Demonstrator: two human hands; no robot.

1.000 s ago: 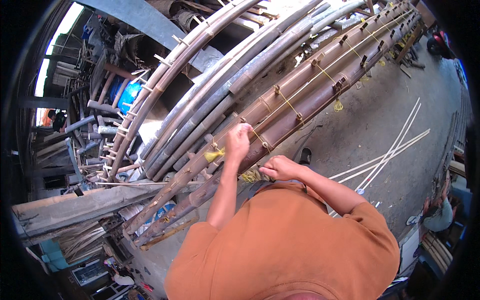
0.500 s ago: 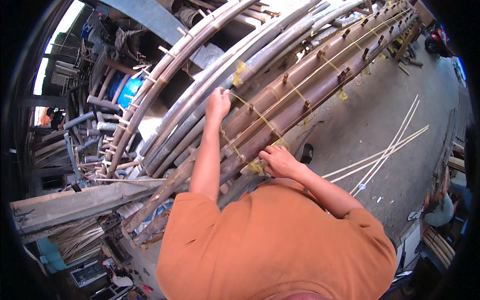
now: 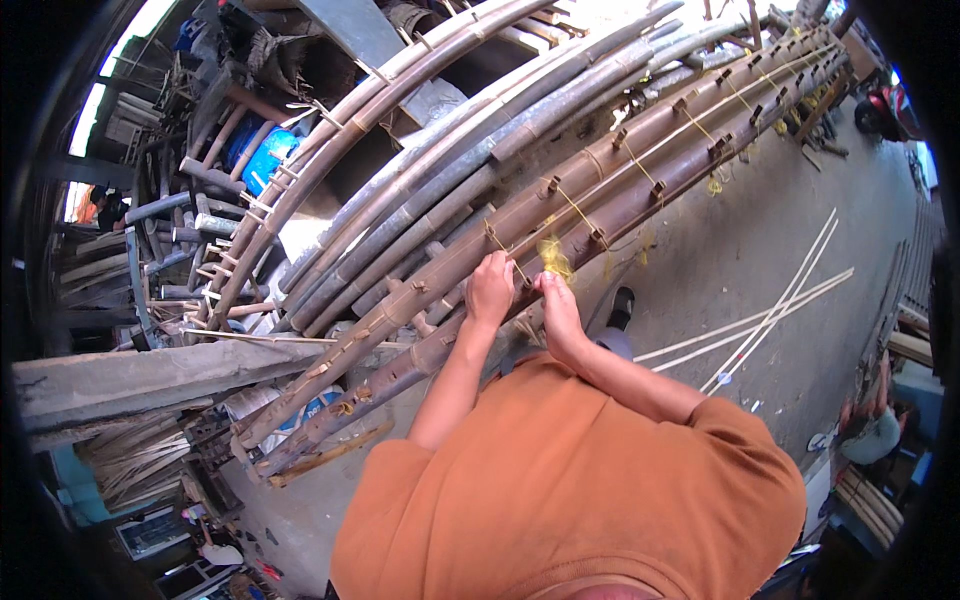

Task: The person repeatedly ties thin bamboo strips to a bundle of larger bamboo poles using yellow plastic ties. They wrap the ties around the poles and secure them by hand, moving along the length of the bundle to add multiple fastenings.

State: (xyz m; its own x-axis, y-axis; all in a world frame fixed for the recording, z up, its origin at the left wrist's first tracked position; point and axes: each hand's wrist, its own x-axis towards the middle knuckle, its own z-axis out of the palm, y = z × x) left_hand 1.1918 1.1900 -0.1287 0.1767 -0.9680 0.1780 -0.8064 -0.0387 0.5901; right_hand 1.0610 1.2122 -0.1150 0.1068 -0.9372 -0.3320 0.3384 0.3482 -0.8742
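Observation:
Two long brown bamboo poles (image 3: 440, 282) lie side by side, with short pegs (image 3: 597, 238) through them and yellow twine (image 3: 577, 208) strung across between pegs. My left hand (image 3: 490, 290) is closed in a pinch on the twine, between the two poles. Close by on the right, my right hand (image 3: 560, 305) pinches twine at the near pole, its fingertips partly hidden. A loose yellow tuft of twine (image 3: 555, 258) stands just beyond those fingertips. Several wound crossings continue up both poles toward the far right.
Grey curved poles (image 3: 430, 185) and a pegged curved bamboo frame (image 3: 330, 140) lie beyond on the left. A concrete beam (image 3: 160, 375) is at the left. Thin pale strips (image 3: 770, 325) cross on the floor at right. A red motorbike (image 3: 890, 110) stands far right.
My left hand has come down and right, from beyond the far pole to between the poles. My right hand has shifted slightly up and right; the hands are now close together.

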